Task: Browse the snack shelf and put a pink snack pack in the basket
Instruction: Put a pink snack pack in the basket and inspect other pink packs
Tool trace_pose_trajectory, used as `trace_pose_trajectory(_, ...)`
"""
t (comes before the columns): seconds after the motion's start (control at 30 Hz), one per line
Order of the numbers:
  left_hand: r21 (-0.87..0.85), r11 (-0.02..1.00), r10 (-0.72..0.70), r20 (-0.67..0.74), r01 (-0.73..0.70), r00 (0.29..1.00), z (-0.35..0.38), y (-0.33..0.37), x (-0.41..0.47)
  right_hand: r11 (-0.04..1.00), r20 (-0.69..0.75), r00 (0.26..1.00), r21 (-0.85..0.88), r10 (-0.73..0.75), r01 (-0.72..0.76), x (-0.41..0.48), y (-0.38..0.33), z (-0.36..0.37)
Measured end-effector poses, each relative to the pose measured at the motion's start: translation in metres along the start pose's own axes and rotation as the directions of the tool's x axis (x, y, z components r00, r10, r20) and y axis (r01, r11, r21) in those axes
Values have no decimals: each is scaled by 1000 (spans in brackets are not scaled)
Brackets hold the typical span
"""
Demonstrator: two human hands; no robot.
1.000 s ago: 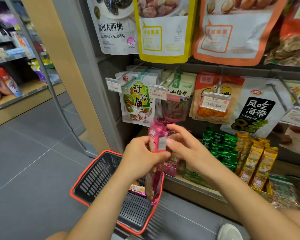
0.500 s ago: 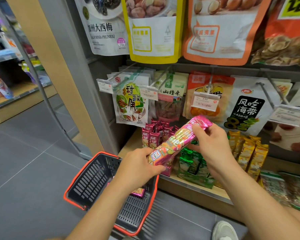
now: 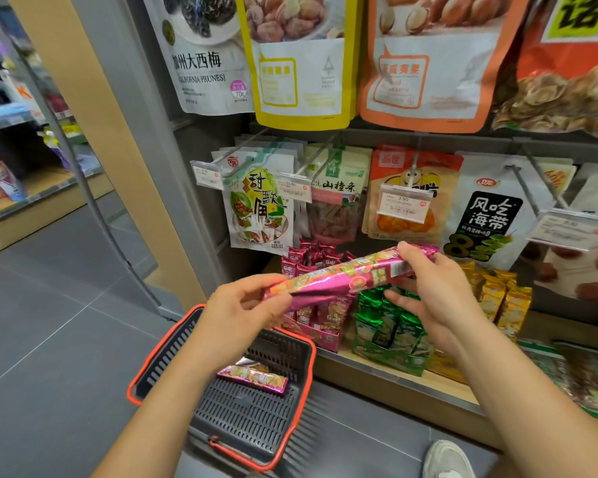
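A long pink snack pack [image 3: 346, 276] lies almost level in front of the shelf, above the basket's far rim. My left hand [image 3: 242, 312] pinches its left end and my right hand [image 3: 432, 291] grips its right end, thumb on top. The dark basket with an orange rim [image 3: 145, 377] stands on the floor below my left arm. A second pink snack pack [image 3: 252, 376] lies flat inside it. More pink packs [image 3: 311, 260] stand in a box on the low shelf behind my hands.
Green packs [image 3: 387, 326] and yellow packs [image 3: 497, 298] stand on the same shelf to the right. Bags hang on pegs with price tags [image 3: 403, 203] above. A grey upright post [image 3: 142, 167] borders the shelf on the left. My shoe [image 3: 446, 460] shows at the bottom right.
The pack has swung from hanging upright in my left hand to nearly level, held at both ends. My right hand moved to the right end.
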State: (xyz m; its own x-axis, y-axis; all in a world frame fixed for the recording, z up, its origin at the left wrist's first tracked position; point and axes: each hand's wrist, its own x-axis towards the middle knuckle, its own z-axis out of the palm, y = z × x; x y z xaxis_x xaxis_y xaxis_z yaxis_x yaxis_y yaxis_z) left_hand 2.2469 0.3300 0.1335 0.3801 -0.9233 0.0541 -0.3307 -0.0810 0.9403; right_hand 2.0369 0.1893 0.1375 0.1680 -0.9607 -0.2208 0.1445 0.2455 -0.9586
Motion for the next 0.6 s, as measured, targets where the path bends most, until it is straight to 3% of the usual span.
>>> trace_pose_trajectory(0.27, -132, 973, -207, -143, 188, 968, 0, -3, 3, 969, 153, 988, -241, -18, 55, -8, 2, -2)
trace_pose_trajectory(0.47, -182, 976, -156, -182, 123, 971, -3, -7, 7, 922, 183, 976, -386, 116, -37, -9, -1, -5)
trace_pose_trajectory(0.6, -246, 969, -66, -144, 29, 987, -13, -7, 7, 935, 237, 960, -349, 147, -57, -10, -2, -9)
